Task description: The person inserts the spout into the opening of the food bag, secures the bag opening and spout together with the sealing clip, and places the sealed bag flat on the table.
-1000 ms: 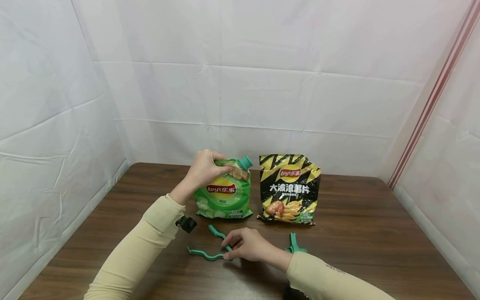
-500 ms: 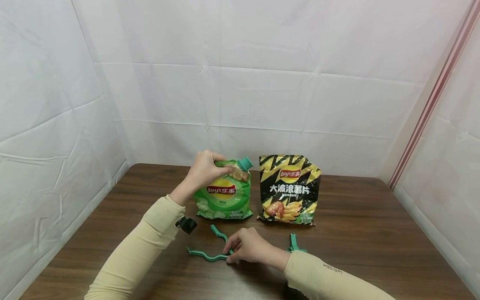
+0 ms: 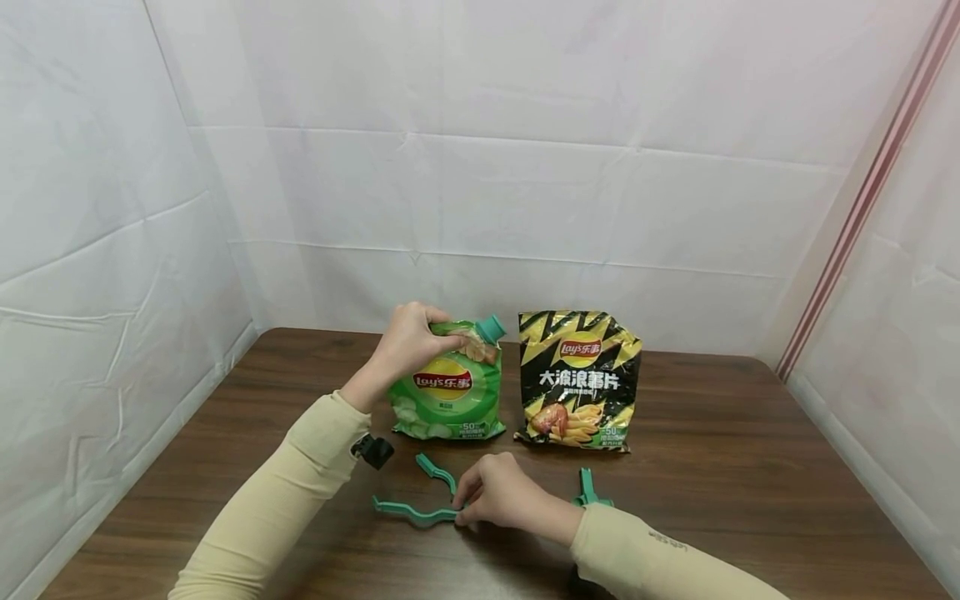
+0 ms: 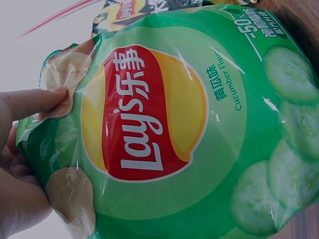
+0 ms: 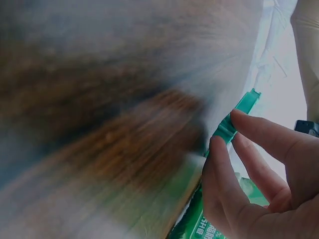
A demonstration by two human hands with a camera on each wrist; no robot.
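In the head view, my left hand (image 3: 411, 340) grips the upper left part of a green Lay's chip bag (image 3: 446, 408), which stands upright. The left wrist view shows the fingers and thumb around the top of the bag (image 4: 149, 119), near its pictured chips. A teal cap-like piece (image 3: 491, 327) sticks out at the bag's upper right corner. On the near side, my right hand (image 3: 498, 492) pinches the joined end of a green bag clip (image 3: 416, 514), whose two wavy arms spread in a V toward the left. Thumb and fingers pinch the clip (image 5: 228, 127) in the right wrist view.
A black and yellow Lay's chip bag (image 3: 577, 379) stands upright right of the green one. Another green clip piece (image 3: 588, 489) lies behind the right forearm, partly hidden by the sleeve. The brown wooden table (image 3: 720, 450) ends at white sheeting (image 3: 525, 192) behind and beside it.
My right hand has shifted slightly right along the clip, and its fingers have drawn closer together at the joined end. The clip's far arm has moved a little. The left hand stays put.
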